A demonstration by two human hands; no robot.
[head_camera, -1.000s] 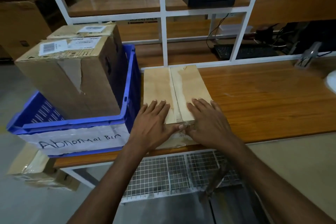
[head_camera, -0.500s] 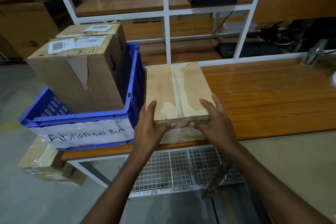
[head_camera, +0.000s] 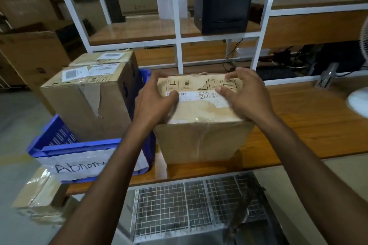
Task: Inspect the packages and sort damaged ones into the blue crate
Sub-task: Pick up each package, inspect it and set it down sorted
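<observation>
Directly ahead, the left hand (head_camera: 157, 103) and right hand (head_camera: 248, 98) both grip the top of a cardboard package (head_camera: 201, 137), fingers curled over its far edge and thumbs on top. It stands on the wooden table (head_camera: 308, 125), its longer side running left to right. Just beside it, on the left hand's side, sits the blue crate (head_camera: 79, 144) holding a torn box (head_camera: 89, 103), so a transfer would likely be a short lift leftward

Dim indoor light, soft motion blur, wide-angle bending at edges.
</observation>
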